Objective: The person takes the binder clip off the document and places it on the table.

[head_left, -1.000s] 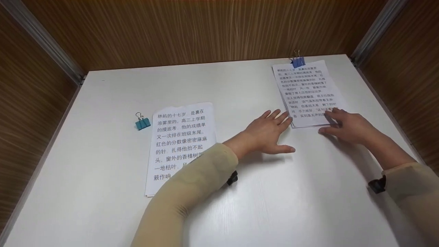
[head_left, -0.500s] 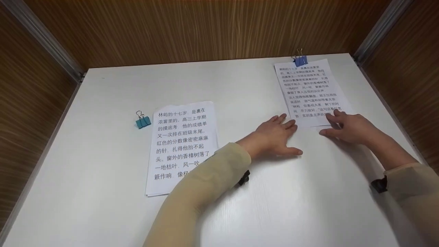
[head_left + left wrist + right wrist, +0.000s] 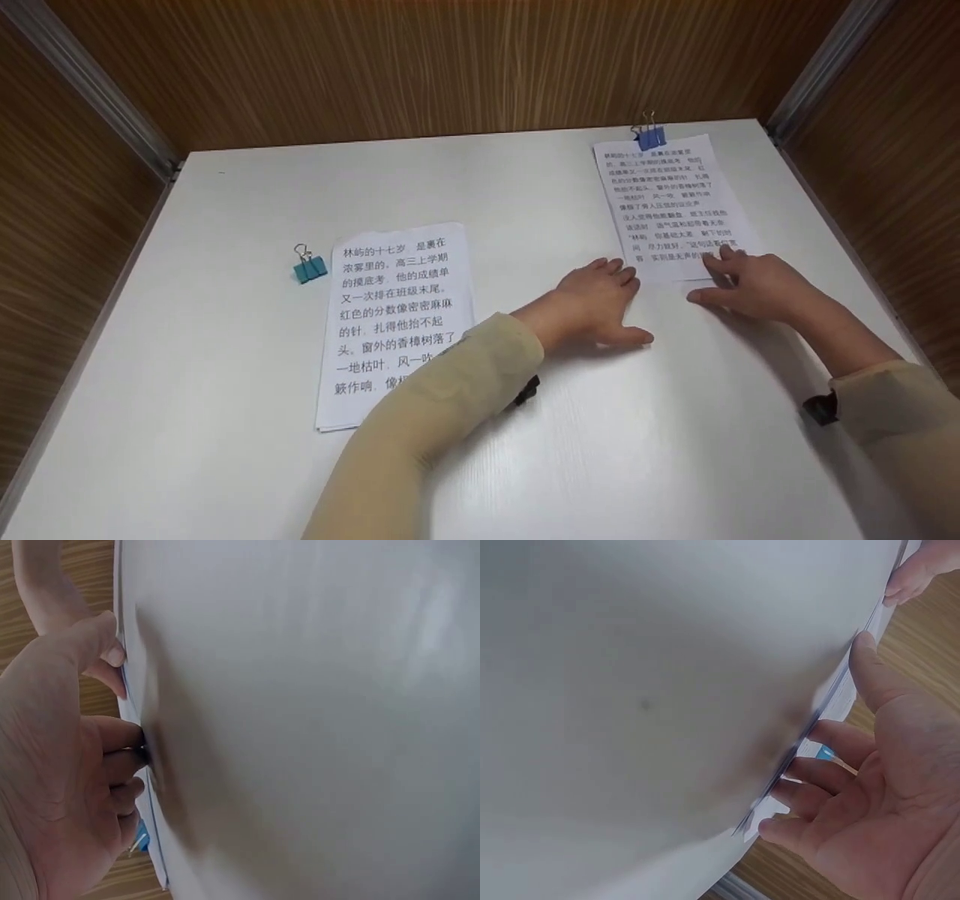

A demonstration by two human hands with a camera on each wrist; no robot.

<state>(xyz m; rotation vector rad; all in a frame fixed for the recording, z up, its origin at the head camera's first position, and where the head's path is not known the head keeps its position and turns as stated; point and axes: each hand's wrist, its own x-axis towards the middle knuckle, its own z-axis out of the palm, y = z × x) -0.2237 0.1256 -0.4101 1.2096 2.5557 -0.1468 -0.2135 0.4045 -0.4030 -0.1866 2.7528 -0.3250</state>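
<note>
A stack of printed paper sheets [image 3: 660,202] lies at the far right of the white table, with a blue binder clip [image 3: 651,137] at its top edge. My left hand [image 3: 589,304] touches the stack's lower left side, fingers slightly bent and thumb spread apart. At the lower right corner, my right hand [image 3: 769,289] has its fingers on the stack and its thumb just below the bottom edge. In the right wrist view, the right fingers [image 3: 829,739] lie along the paper edge without curling round it.
Left of centre lies a second stack of printed sheets [image 3: 397,300], partly covered by my left sleeve [image 3: 450,382]. A teal binder clip [image 3: 309,266] stands beside its upper left side. Wood-grain panels [image 3: 450,67] enclose the table at the back and sides.
My left hand has shifted slightly right and nearer to me, its fingers more bent against the paper. The right stack's left edges look more even. The right hand has barely moved.
</note>
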